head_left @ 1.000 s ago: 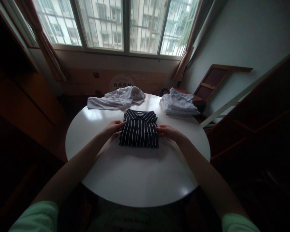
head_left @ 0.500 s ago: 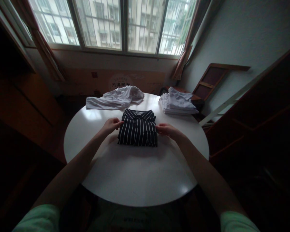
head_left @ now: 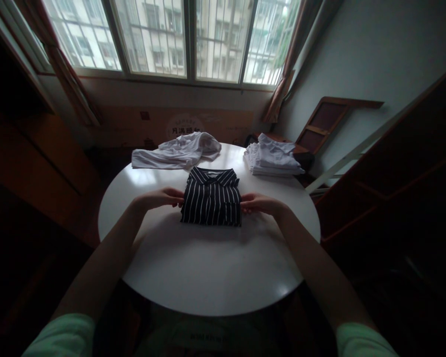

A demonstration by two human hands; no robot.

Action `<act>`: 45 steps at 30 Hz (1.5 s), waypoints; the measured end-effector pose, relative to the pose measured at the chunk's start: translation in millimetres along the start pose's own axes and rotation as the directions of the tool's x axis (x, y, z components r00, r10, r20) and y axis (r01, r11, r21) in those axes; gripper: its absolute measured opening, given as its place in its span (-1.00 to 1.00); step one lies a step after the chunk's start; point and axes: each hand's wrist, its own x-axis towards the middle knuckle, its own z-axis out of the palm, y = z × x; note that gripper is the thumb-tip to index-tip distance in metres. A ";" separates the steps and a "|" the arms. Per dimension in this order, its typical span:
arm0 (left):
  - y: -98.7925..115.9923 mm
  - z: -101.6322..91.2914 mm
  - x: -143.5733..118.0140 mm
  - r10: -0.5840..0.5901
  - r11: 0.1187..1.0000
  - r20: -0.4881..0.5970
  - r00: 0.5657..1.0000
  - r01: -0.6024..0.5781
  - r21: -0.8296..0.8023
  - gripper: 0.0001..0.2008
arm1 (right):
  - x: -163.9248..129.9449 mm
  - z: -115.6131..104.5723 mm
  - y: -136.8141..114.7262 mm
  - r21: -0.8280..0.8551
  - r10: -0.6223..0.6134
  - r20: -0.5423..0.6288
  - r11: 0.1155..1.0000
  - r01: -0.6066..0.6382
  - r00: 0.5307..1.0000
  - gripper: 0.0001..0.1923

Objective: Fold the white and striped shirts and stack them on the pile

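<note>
A black shirt with white stripes (head_left: 211,201) lies folded in a neat rectangle on the round white table (head_left: 208,272), its collar toward the window. At its left edge, my left hand (head_left: 162,197) has its fingers closed on the side of the fold. My right hand (head_left: 258,203) pinches the opposite edge, a little lower than the collar. The fingertips of both hands are partly hidden by the cloth.
A loosely heaped white garment (head_left: 182,150) lies at the table's back left. Folded white shirts (head_left: 273,157) are stacked at the back right. Beyond the table are a printed carton (head_left: 223,124) and a wooden chair (head_left: 321,124).
My left hand has slid down the shirt's left edge, toward me. My right hand has shifted slightly the same way. The shirt stays in nearly the same place.
</note>
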 end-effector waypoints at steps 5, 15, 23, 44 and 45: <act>-3.6 4.0 5.7 -0.003 1.000 -0.048 0.999 0.003 0.015 -0.76 | -1.0 2.1 -1.5 -0.055 -0.004 0.005 0.998 0.004 1.000 -0.71; 3.7 8.4 5.9 0.039 0.999 -0.163 0.986 -0.039 0.004 -0.81 | 2.0 9.4 -6.7 -0.058 -0.163 -0.126 0.986 0.157 0.979 -0.74; 5.9 1.6 0.0 -0.006 1.000 -0.240 0.971 0.011 0.020 -0.80 | 1.4 6.1 -5.7 -0.066 -0.156 -0.159 0.987 0.147 0.975 -0.76; -2.2 2.6 -2.2 -0.099 0.994 0.100 0.990 0.103 -0.034 -0.86 | -6.0 3.2 -3.3 -0.136 0.073 0.129 0.989 -0.055 0.989 -0.75; -2.8 3.7 -1.0 -0.100 0.994 0.088 0.991 0.102 -0.025 -0.87 | -5.5 4.1 -2.8 -0.126 0.064 0.130 0.991 -0.047 0.989 -0.75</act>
